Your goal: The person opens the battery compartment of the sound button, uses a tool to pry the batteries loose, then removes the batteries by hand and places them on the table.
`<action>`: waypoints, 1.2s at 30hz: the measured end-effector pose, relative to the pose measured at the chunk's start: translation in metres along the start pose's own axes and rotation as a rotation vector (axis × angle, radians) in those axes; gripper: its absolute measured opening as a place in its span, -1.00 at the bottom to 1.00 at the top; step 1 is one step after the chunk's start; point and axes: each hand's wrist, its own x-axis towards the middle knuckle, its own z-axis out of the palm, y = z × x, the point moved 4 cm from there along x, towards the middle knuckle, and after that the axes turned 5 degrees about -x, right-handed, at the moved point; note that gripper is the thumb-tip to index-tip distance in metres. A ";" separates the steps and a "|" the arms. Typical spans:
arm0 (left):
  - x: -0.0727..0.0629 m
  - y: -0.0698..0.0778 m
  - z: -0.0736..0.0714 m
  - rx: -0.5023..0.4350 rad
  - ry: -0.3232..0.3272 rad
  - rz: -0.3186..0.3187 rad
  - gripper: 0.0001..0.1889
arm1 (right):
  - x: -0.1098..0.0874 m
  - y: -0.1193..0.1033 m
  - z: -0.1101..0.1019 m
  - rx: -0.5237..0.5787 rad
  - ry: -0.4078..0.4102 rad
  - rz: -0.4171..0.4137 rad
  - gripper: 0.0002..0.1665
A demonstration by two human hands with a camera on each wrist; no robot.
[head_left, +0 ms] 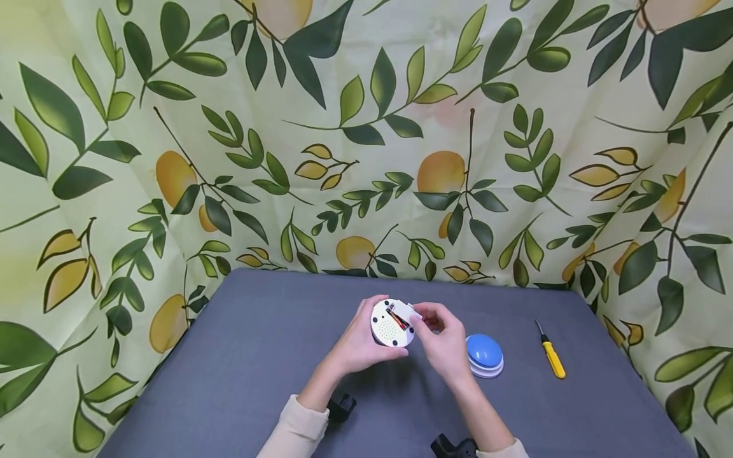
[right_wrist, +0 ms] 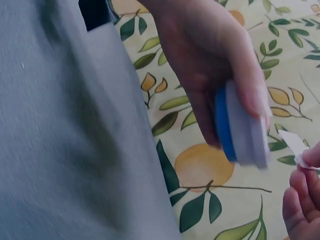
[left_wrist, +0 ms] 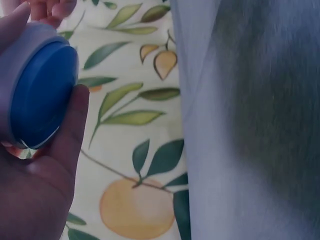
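My left hand (head_left: 356, 340) grips a round white push-button device (head_left: 385, 332) by its rim. Its underside, with dark feet and small holes, faces the head camera. An uncovered battery slot (head_left: 399, 319) shows there, with red and dark parts inside. The blue dome (left_wrist: 45, 95) of the same device appears in the left wrist view, the thumb lying along it. Close by on the right, my right hand (head_left: 446, 340) pinches a small white cover (right_wrist: 294, 144) between thumb and fingers. In the right wrist view the cover is apart from the device.
Right of my right hand, a second push button with a blue dome (head_left: 484, 351) sits on the grey table (head_left: 229, 381). Farther right lies a yellow-handled screwdriver (head_left: 553, 357). A leaf-and-fruit patterned cloth (head_left: 366, 159) hangs behind the table and along both sides.
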 end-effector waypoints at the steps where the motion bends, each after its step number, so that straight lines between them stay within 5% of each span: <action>1: 0.000 -0.001 -0.004 0.004 0.004 -0.003 0.10 | 0.003 0.000 -0.001 0.002 -0.011 0.002 -0.77; 11: 0.002 -0.007 -0.034 0.018 0.055 0.008 0.08 | 0.044 0.017 -0.004 0.020 -0.102 0.002 -0.81; 21: 0.003 -0.010 -0.047 -0.014 0.079 -0.013 0.06 | 0.078 0.046 0.013 0.017 -0.205 0.060 -0.77; 36: 0.001 -0.011 -0.050 -0.066 0.110 -0.057 0.07 | 0.072 0.097 0.049 -0.037 -0.252 0.254 -0.84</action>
